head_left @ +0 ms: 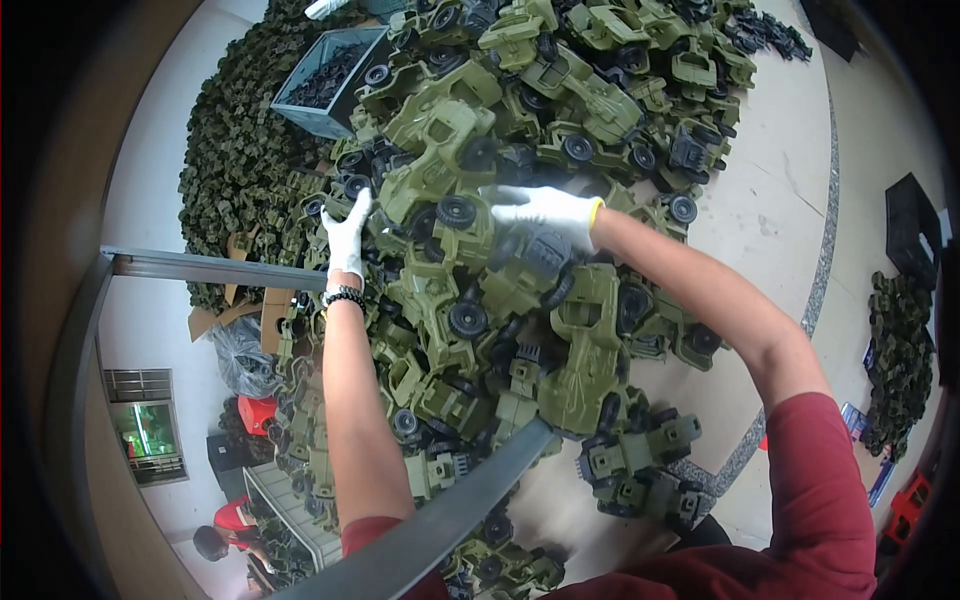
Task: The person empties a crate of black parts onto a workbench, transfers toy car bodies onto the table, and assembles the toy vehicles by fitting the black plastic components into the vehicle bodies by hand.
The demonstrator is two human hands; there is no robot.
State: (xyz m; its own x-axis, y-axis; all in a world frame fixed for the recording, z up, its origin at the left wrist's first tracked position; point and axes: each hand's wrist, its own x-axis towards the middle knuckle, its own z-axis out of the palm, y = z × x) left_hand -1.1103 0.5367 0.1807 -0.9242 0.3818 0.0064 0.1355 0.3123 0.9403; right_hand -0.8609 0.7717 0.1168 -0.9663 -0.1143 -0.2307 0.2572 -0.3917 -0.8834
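My left hand (346,240), in a white glove, is open with thumb and fingers spread, beside a black wheel at the left of a heap of olive-green toy trucks. My right hand (548,212), in a white glove with a yellow cuff, stretches its fingers leftward and is blurred. Between the hands lies a slightly blurred toy truck (437,165) with black wheels; the right fingertips are close to its side, and I cannot tell if they touch it. Below the right hand another toy truck (520,268), also blurred, shows a dark front part. Neither hand visibly grips anything.
A grey metal bar (470,490) crosses low in front of me; another bar (220,270) runs at the left. A grey-blue bin (335,115) of black parts stands beyond, next to a mound of small dark-green parts (225,150). A person (225,535) works at lower left.
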